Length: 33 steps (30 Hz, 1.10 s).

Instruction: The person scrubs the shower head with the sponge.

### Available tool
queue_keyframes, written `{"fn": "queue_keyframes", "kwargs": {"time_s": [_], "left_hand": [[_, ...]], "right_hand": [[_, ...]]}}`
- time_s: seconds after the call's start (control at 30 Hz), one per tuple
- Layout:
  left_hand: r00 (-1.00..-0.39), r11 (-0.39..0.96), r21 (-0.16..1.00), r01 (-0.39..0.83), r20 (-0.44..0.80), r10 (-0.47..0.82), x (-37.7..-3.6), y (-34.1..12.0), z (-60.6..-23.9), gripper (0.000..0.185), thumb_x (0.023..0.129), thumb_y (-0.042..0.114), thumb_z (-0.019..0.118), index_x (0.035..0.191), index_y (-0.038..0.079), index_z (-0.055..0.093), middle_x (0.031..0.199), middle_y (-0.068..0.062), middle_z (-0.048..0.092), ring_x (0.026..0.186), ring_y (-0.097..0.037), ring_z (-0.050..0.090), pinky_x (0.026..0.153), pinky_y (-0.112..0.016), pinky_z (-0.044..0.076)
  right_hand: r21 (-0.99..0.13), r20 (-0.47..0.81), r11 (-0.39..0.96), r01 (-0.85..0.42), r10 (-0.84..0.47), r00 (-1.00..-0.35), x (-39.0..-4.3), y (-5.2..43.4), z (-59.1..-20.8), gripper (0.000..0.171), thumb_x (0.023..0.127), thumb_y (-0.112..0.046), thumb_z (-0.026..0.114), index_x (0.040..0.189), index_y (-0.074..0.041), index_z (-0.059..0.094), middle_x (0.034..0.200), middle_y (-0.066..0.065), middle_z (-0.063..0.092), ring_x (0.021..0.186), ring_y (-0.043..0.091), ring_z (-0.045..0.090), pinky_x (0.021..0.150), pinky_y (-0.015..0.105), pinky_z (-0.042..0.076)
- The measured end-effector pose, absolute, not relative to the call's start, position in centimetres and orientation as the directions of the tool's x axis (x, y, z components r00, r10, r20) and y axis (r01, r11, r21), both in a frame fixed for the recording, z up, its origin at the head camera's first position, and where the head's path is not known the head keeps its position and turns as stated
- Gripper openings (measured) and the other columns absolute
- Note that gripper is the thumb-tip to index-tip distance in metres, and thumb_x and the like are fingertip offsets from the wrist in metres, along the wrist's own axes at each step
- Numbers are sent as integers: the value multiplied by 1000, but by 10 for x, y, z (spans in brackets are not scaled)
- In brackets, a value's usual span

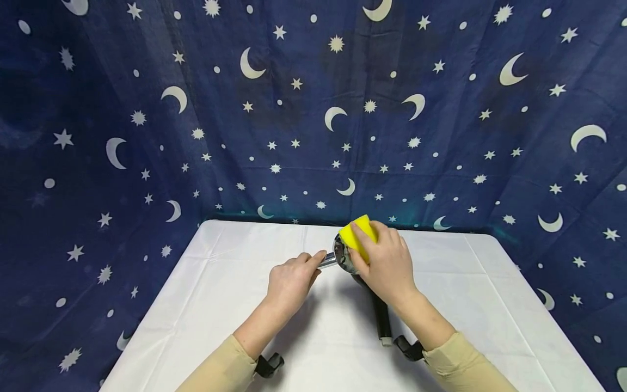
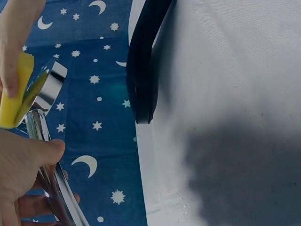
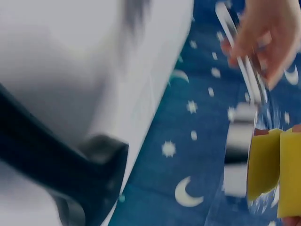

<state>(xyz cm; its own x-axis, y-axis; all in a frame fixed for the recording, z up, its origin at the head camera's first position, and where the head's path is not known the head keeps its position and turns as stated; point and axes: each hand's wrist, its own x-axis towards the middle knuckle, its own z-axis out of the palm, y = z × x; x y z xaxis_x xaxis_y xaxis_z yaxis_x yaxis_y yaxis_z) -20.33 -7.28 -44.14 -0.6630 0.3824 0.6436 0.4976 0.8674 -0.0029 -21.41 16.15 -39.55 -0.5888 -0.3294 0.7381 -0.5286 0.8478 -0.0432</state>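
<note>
My left hand (image 1: pixel 293 280) grips the handle of a chrome hand shower head (image 1: pixel 343 256), holding it above the table. In the left wrist view the thumb lies along the shiny handle (image 2: pixel 63 195), with fingers behind it. My right hand (image 1: pixel 387 261) pinches a yellow sponge (image 1: pixel 363 231) and presses it against the round face of the shower head. In the right wrist view the sponge (image 3: pixel 290 176) is beside the thick chrome rim (image 3: pixel 237 155), and its yellow shows mirrored in the face. Most of the right hand is outside that view.
A long black piece (image 1: pixel 381 316) with a pale end lies on the white-covered table (image 1: pixel 235 283), partly beneath my right hand. Black mounts (image 1: pixel 268 365) sit at both wrists. A dark blue moon-and-star cloth (image 1: pixel 303 109) hangs behind and beside the table.
</note>
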Motion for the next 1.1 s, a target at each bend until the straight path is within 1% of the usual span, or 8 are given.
{"fn": "queue_keyframes", "kwargs": {"time_s": [0.13,0.2,0.27,0.43,0.57,0.8,0.93,1.1], "left_hand": [[-668,866,-12,500,632,394,-203,-74,-443,48,83,24,88,127,27,69,88,5,68,61,-16,64,40,-27,41],[-671,867,-14,499,627,396,-203,-74,-443,48,83,24,87,127,27,69,88,5,68,62,-16,65,40,-27,41],[-674,868,-12,496,626,393,-203,-74,-443,48,84,24,87,128,27,69,89,5,68,63,-16,65,41,-28,42],[-673,869,-12,494,628,391,-204,-75,-443,47,84,24,86,128,27,68,90,5,68,64,-17,66,41,-31,44],[-672,870,-18,493,627,394,-205,-73,-444,47,84,24,87,127,27,68,89,4,67,63,-17,65,40,-31,43],[-669,872,-26,488,630,394,-204,-70,-442,47,85,25,86,128,27,69,89,5,67,61,-15,63,40,-28,40],[-667,873,-29,487,632,394,-204,-70,-441,48,84,24,87,129,27,69,88,5,67,60,-15,63,40,-27,40],[-678,874,-25,486,620,395,-203,-72,-441,47,85,24,86,129,26,69,88,4,67,60,-15,62,40,-27,40]], "right_hand": [[12,716,799,-601,-426,-552,-205,152,-402,48,88,-31,71,135,-17,68,122,24,60,92,39,59,72,49,52],[20,714,797,-604,-434,-549,-205,154,-401,48,88,-32,71,134,-17,69,121,23,61,92,38,59,71,48,51],[9,724,817,-576,-403,-560,-207,161,-398,47,88,-30,70,133,-17,69,120,24,61,91,39,58,71,49,50],[-86,754,878,-471,-252,-606,-217,181,-392,45,86,-25,70,130,-15,71,121,27,61,90,43,56,70,51,46],[-117,756,881,-457,-220,-617,-218,183,-392,45,86,-25,70,129,-14,72,120,26,60,90,43,56,70,52,47],[-67,737,852,-520,-309,-601,-210,156,-395,47,87,-27,70,132,-15,71,121,25,61,95,42,57,74,51,50],[-44,726,849,-527,-335,-600,-209,145,-401,49,88,-29,68,136,-17,68,128,24,58,103,44,54,78,53,48],[-39,723,839,-543,-351,-595,-213,148,-406,54,89,-26,68,142,-15,63,138,25,51,109,46,52,84,55,49]]}}
